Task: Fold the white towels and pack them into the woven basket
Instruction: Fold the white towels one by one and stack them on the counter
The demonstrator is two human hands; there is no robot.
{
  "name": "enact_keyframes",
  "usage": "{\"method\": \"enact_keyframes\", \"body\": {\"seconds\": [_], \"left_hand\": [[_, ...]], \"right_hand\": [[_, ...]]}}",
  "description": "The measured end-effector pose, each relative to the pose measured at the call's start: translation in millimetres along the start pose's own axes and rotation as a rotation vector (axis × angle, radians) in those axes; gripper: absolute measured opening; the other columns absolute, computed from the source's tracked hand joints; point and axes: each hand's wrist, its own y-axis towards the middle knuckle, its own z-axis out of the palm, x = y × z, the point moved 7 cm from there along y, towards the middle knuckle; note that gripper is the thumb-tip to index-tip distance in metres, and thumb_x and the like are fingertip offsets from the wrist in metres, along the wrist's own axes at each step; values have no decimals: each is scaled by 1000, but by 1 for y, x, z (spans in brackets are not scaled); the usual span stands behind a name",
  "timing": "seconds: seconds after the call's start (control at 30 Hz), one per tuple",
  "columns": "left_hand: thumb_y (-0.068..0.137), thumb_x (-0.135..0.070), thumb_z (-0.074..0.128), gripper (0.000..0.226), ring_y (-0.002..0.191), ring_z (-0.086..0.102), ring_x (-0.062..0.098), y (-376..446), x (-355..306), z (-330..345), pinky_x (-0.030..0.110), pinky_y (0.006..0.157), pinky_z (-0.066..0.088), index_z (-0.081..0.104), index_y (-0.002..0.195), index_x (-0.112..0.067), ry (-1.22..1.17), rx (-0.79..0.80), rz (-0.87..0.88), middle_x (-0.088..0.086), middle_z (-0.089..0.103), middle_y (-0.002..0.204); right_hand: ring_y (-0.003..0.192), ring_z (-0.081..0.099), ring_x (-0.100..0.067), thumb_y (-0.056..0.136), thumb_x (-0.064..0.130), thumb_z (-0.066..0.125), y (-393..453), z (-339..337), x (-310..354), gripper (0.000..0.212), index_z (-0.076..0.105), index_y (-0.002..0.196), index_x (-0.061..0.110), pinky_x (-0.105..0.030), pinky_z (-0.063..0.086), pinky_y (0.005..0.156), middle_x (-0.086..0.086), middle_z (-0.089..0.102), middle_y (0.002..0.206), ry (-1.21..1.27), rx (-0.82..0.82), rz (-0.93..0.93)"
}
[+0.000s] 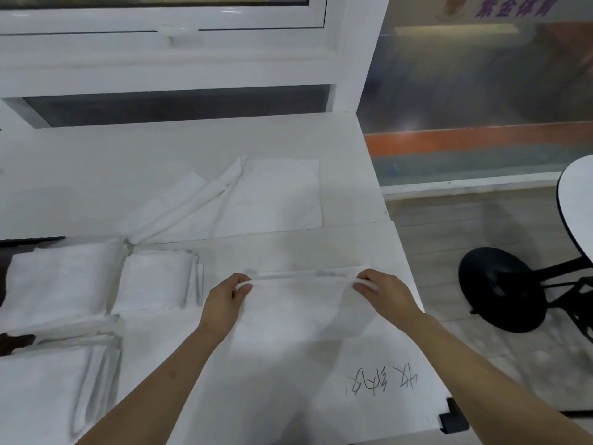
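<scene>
While both hands pinch the far edge of one white towel (298, 313), left hand (224, 301) and right hand (385, 298) each have fingers closed on a corner, the cloth lying flat on the tabletop (288, 252). Risk: uneven pull would skew the fold; a corner could slip. Folded towels (154, 281) sit stacked just left; an unfolded towel (272, 194) lies beyond. No woven basket in view, contents unknown.
</scene>
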Motion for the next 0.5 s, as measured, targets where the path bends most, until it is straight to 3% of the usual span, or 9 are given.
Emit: {"method": "enact_keyframes", "body": {"seconds": [0.17,0.37,0.5], "left_hand": [[103,-29,56,9,76,57,-1,22,7,9,26,70,45,64,98,-28,51,2,22,-13,63,83],[103,-29,55,16,100,61,18,38,23,22,36,82,51,65,112,-20,228,-26,90,-6,65,106],[104,-32,52,23,103,61,22,47,33,28,36,82,51,65,116,-17,325,-9,51,0,67,109]], "right_hand": [[77,61,-15,99,44,62,34,12,0,17,67,99,28,-34,46,70,13,67,81,-140,-47,-78],[96,62,-23,97,42,65,59,35,-15,22,70,102,21,-39,44,81,6,69,106,-338,-81,-78],[105,63,-26,93,36,70,62,43,-9,19,68,105,21,-42,46,88,3,68,112,-382,-148,-93]]}}
